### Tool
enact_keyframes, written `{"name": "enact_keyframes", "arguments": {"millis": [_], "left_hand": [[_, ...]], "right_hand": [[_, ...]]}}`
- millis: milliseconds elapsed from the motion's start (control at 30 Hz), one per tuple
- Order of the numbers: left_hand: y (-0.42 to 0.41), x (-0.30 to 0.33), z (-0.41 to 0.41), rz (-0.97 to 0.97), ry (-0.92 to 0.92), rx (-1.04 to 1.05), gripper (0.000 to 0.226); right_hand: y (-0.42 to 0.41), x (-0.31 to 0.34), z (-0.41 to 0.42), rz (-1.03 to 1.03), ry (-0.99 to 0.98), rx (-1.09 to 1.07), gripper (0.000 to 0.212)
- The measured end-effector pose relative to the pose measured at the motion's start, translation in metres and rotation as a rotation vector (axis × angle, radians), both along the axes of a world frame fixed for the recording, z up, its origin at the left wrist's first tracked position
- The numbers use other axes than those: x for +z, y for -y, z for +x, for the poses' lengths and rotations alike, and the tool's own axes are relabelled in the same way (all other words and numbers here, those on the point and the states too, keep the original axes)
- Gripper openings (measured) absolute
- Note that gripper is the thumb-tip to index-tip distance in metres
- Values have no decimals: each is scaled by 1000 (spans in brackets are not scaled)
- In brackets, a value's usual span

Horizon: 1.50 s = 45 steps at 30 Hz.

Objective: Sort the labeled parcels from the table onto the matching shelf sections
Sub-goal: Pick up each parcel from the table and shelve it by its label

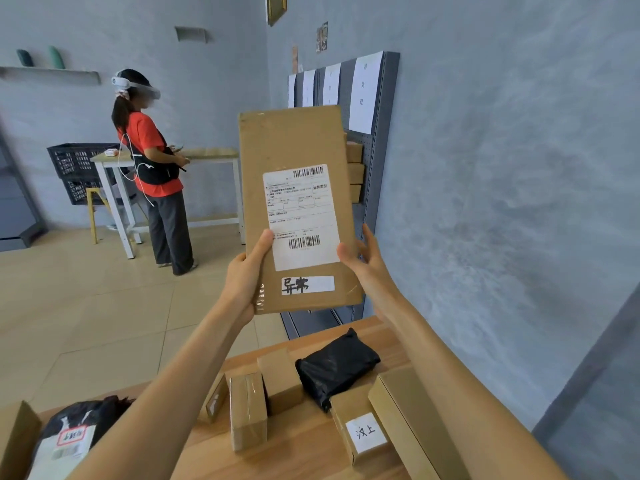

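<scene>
The flat cardboard parcel (298, 206) stands upright in the air between both hands, its long axis running from six to twelve o'clock, and the grey shelf unit (381, 133) with its paper section signs (362, 91) lies directly behind it, reaching out toward one o'clock. The coming move turns on that line: the parcel has to travel forward and slightly right, so the right hand (367, 261) is the nearer one to the shelf. The left hand (247, 275) grips the lower left edge, thumb laid across the front face and fingers hidden behind; the right hand holds the lower right edge with its thumb on the front and fingers spread fairly straight past the edge. The parcel is plain brown card with tape at the bottom corner, a white printed shipping label with two barcodes in the middle, and below it a small white strip with handwritten characters (307, 285). At six o'clock, the wooden table (304, 459) carries more parcels: small brown boxes, one labelled box (365, 433) and a black bag (337, 367).
</scene>
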<state>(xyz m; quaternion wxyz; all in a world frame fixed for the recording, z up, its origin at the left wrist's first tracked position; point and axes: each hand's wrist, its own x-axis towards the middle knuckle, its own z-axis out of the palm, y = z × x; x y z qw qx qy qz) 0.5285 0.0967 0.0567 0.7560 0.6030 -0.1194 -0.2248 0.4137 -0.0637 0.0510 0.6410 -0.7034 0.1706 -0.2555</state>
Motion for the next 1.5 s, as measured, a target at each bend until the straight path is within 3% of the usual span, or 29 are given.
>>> {"name": "enact_keyframes", "arguments": {"millis": [233, 400, 567, 933, 1167, 1300, 1500], "left_hand": [[21, 3, -17, -3, 33, 16, 59], [30, 2, -28, 20, 78, 3, 57], [34, 12, -42, 37, 196, -23, 45], [24, 45, -69, -81, 324, -88, 48], [-1, 66, -88, -126, 390, -257, 38], [-17, 68, -108, -162, 403, -338, 31], [-28, 68, -174, -199, 411, -575, 31]], "right_hand": [[3, 0, -7, 37, 65, -118, 52], [13, 0, -16, 27, 88, -159, 38], [21, 14, -29, 36, 119, -175, 43], [-6, 57, -79, -34, 180, -324, 42], [-62, 80, -127, -105, 213, -525, 40], [-99, 84, -159, -159, 209, -640, 22], [-152, 83, -237, -199, 234, -890, 24]]}}
